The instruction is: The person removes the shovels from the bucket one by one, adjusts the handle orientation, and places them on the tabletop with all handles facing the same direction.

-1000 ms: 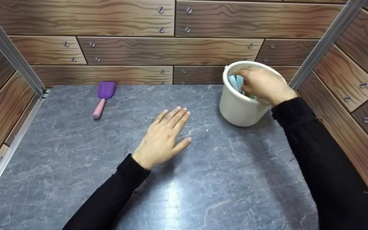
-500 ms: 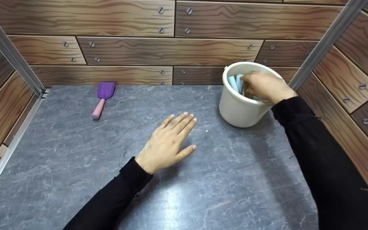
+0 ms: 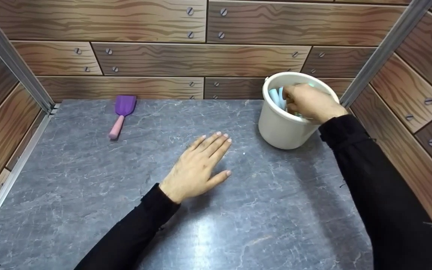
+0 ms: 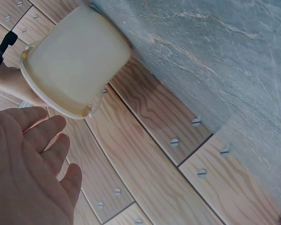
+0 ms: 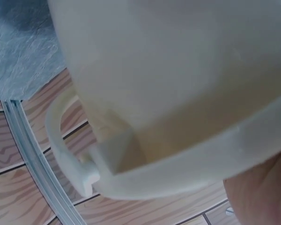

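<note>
A white bucket (image 3: 286, 129) stands upright at the back right of the grey marbled table. My right hand (image 3: 309, 100) reaches over its rim, with curled fingers down inside; the fingertips are hidden, so I cannot tell what they hold. Beside them in the bucket show light blue rounded pieces (image 3: 275, 96), and a bit of pale green (image 3: 311, 84) peeks out behind the hand. My left hand (image 3: 197, 167) is held palm down over the middle of the table, its fingers straight and the thumb spread. In the left wrist view that palm faces the camera with nothing in it.
A small purple spatula (image 3: 123, 115) with a pink handle lies at the back left. Wood-patterned walls (image 3: 144, 60) close off the back and sides, with metal posts (image 3: 384, 48) in the corners. The bucket's handle (image 5: 61, 140) hangs at its side.
My left hand has shifted slightly right and nearer to me, then stayed still. Inside the bucket my right hand has moved a little among the pieces, and pale green now shows behind it.
</note>
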{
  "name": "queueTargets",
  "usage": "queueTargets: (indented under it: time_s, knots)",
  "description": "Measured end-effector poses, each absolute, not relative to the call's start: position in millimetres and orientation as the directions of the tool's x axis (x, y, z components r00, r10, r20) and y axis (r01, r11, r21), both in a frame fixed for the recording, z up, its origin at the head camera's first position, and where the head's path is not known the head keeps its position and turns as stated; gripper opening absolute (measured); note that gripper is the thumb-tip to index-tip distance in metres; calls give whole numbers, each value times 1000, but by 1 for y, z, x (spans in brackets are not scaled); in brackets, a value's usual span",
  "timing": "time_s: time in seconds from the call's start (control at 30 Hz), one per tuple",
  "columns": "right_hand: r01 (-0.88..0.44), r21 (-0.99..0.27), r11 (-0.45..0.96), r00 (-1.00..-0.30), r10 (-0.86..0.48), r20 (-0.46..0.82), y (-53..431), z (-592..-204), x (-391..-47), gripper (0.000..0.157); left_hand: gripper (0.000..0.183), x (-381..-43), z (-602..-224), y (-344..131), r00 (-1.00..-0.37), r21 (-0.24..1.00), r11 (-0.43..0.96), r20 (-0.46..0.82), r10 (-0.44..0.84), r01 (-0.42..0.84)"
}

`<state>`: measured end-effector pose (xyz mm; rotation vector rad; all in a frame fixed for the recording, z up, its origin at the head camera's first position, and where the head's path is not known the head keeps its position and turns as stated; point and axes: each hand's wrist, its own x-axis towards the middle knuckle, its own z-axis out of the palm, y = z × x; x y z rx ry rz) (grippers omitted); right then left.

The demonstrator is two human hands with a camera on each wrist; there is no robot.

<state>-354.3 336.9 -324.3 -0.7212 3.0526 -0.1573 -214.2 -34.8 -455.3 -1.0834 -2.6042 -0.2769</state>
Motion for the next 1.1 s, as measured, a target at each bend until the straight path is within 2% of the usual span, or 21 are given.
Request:
queueTargets:
  time_s: [0.4, 0.57, 0.87, 1.1]
  knots:
    - [-432, -126, 893, -901, -432, 26, 335, -319, -349, 7, 83, -214, -455, -35, -666, 79, 684, 332, 668, 726]
    - [-447, -100, 889, -894, -444, 51, 334, -314, -347, 10, 82, -215, -455, -36, -668, 91, 683, 334, 665, 725]
    - [-432, -86, 898, -902, -432, 24, 328, -298, -341, 16, 82, -215, -456, -36, -666, 106, 676, 338, 665, 729]
    - [-423, -100, 901, -906, -421, 38, 323, -285, -336, 14, 82, -215, -456, -36, -665, 110, 674, 341, 665, 730]
